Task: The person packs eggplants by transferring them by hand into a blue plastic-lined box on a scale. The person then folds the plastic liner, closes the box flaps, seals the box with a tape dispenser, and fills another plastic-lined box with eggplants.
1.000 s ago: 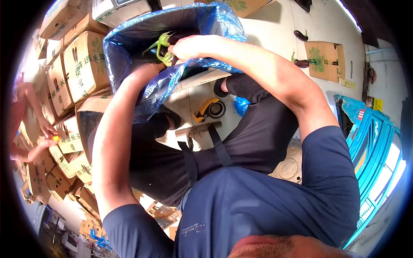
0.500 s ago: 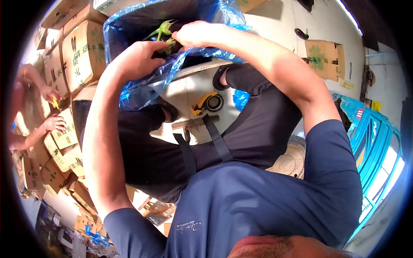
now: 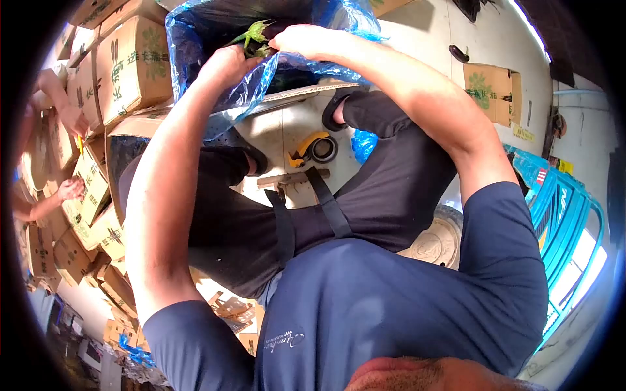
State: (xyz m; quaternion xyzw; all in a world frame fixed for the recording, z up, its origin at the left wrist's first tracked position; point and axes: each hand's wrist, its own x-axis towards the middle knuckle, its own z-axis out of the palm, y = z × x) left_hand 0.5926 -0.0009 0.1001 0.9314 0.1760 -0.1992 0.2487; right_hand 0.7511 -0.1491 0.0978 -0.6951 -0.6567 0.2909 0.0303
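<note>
A cardboard box lined with a blue plastic bag (image 3: 189, 29) stands in front of my knees. Inside it, the green stem ends of eggplants (image 3: 256, 32) show between my hands; their dark bodies are mostly lost in shadow. My left hand (image 3: 227, 66) reaches over the near side, its fingers closed at the lower eggplant stem end (image 3: 262, 51). From the other side my right hand (image 3: 301, 43) comes in with curled fingers, at the same stem end. Its fingertips are partly hidden, and the bag's edge bunches below it.
Stacked cartons (image 3: 134, 72) rise on the left, where another person's hands (image 3: 72, 189) work with something yellow. On the floor lie a tape dispenser (image 3: 312, 148), a loose eggplant (image 3: 458, 53) and an opened carton (image 3: 489, 91). A turquoise metal frame (image 3: 564, 221) stands at right.
My left hand has shifted slightly up and right, closing more at the stem ends. My right hand is a little higher. The other person's hands have moved apart from the carton.
</note>
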